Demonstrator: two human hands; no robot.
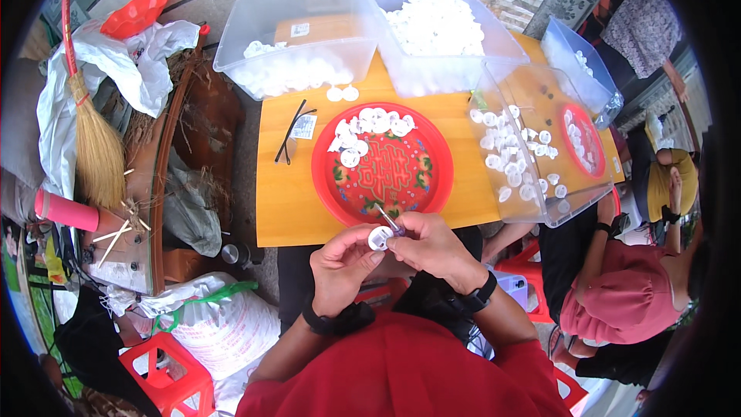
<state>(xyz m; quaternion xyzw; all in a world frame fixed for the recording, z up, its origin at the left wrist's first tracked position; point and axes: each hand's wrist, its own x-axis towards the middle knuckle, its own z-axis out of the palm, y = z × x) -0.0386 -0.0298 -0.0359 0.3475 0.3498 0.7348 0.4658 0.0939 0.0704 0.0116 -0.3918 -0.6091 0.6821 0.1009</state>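
My left hand pinches a small white round plastic piece between thumb and fingers, in front of the tray's near rim. Close against it, my right hand has its fingers closed round a slim tool with a metal shaft and a purplish handle. That tool looks like a small screwdriver, its shaft slanting up and left over the tray edge. Several white round pieces lie along the far side of the red patterned tray. Where the tool meets the piece is partly hidden by my fingers.
On the yellow table stand two big clear bins of white pieces. Glasses lie left of the tray. A clear lid-like box is at right, near a seated person. A broom leans left.
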